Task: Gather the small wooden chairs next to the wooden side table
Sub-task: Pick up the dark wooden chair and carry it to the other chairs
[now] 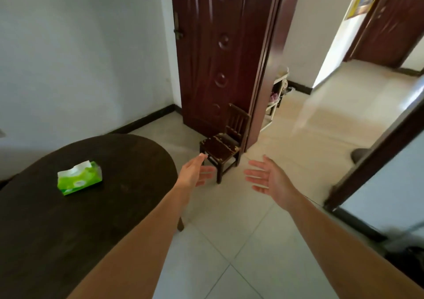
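- Head view, far left: a white wall with a dark skirting board [146,122] stands behind a dark oval wooden table [114,207]. A green-and-white soft tissue pack [79,177] lies on the tabletop.
- Pale square floor tiles [229,252] run from the table's right edge out through the doorway.
- At centre a dark red-brown panelled door [218,46] stands open, with a bright hallway to its right.
- A small dark wooden chair [221,147] stands upright on the tiles near the table's far right end, its slatted back against the door's edge.
- The left hand [195,170] is spread flat with straight fingers and holds nothing. Its thumb tip overlaps the chair's near-left seat corner, but contact cannot be told.
- The right hand [266,177] is also wide and empty, palm turned left, apart from the chair on its right.
- The chair sits between and just beyond both hands.
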{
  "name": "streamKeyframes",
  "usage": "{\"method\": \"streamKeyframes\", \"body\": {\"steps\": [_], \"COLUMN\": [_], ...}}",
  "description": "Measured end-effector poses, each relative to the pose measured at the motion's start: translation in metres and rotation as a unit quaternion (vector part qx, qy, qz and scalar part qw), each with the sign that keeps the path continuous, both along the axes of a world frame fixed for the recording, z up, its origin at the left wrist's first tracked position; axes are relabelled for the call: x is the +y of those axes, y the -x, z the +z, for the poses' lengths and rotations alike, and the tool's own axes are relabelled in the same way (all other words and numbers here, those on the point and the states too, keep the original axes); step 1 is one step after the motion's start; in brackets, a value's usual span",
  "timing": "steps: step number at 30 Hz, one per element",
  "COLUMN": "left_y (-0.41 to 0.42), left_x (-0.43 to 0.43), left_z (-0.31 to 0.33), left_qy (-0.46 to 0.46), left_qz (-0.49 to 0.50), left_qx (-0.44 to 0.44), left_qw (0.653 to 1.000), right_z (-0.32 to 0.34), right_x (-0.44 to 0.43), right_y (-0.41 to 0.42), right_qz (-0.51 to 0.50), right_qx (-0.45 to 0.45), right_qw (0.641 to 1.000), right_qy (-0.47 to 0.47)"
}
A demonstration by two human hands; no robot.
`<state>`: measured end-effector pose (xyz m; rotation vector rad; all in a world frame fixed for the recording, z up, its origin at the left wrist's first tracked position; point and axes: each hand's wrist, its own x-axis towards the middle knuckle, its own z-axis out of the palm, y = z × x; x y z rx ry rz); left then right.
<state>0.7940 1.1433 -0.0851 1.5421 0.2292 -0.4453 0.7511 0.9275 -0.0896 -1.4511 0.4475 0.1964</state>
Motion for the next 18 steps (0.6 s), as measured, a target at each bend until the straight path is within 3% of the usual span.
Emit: {"method": "streamKeyframes", "body": {"steps": [10,18], "left_y": [-0.149,-0.260], "left_x": [-0.127,-0.219], "left_z": [0.002,-0.024], "left_qy": [-0.012,-0.018], "left_qz": [-0.026,0.006], "left_qx": [0.007,0.024], "left_qw": [1.000,1.000], "right_z": [0.000,-0.018], "right_x": [-0.119,-0.217], "right_y": [-0.131,-0.254], "right_qz": [-0.031,-0.012], "right_qx": [-0.002,0.006], "right_qw": [0.999,1.000], "right_qy": [-0.011,-0.006]}}
